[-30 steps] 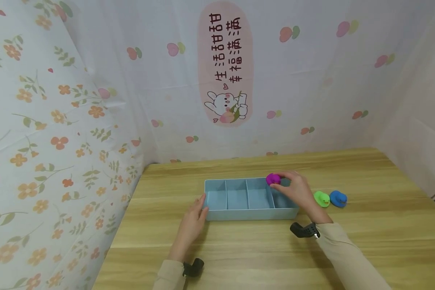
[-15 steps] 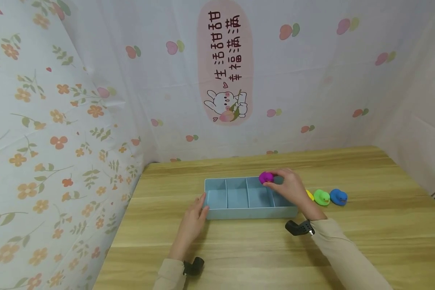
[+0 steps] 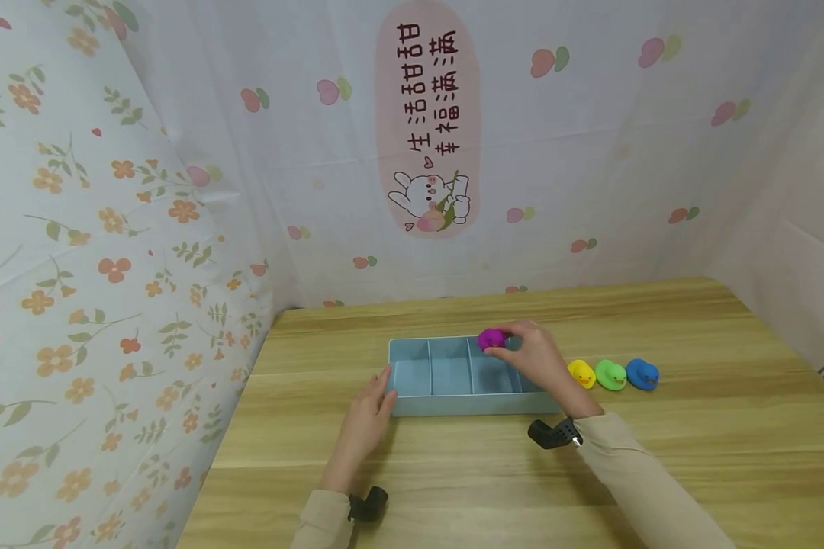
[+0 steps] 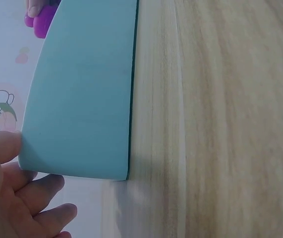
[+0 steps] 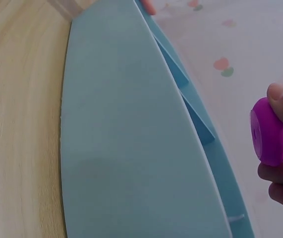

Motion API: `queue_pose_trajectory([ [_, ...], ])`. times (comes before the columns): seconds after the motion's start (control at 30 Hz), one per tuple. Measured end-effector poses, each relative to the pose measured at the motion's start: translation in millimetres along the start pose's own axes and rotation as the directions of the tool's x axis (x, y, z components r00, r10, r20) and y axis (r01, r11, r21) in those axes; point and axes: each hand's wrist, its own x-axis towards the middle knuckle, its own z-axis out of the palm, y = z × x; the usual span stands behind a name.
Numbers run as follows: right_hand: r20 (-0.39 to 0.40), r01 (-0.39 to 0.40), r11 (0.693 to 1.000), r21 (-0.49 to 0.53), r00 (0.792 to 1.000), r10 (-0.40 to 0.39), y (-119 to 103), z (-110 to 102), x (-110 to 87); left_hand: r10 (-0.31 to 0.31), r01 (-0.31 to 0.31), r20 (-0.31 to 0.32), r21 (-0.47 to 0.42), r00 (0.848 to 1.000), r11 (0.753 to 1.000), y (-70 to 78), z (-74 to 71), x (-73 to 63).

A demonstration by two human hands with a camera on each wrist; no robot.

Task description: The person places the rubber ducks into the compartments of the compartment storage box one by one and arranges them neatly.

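Note:
My right hand [image 3: 537, 357] pinches a purple toy duck [image 3: 491, 340] between thumb and fingers. In the head view, the duck is over the back of the third compartment from the left of a light blue box [image 3: 477, 405]. The right wrist view shows the flat base of the purple duck [image 5: 266, 133], beside the box rim. At the box's left end, my left hand [image 3: 361, 419] rests its fingers and thumb near the front corner. The left wrist view has these fingers [image 4: 41, 192] against the end wall.
To the right of the box, a yellow duck [image 3: 581, 374], a green duck [image 3: 611, 375] and a blue duck [image 3: 642, 374] stand in a row on the wooden table [image 3: 453, 480]. Behind the table hangs a printed cloth [image 3: 302, 168].
My right hand has moved left with the purple duck, from the rightmost compartment to the third. The yellow duck has come into view behind it. My left hand has stayed in place.

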Motion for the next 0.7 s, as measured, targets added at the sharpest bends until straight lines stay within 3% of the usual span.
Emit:
queue_pose_trajectory([
  [0.4,0.031,0.022,1.0,-0.016,0.999,-0.021,-11.0,8.3,4.4,0.016,-0.016,-0.007,-0.002,1.0,1.0,-2.7,-0.2,-0.6],
  [0.7,0.018,0.097,0.995,-0.026,0.995,-0.097,-17.2,19.3,9.6,0.007,-0.007,0.001,-0.028,1.0,1.0,-1.7,-0.6,-0.8],
])
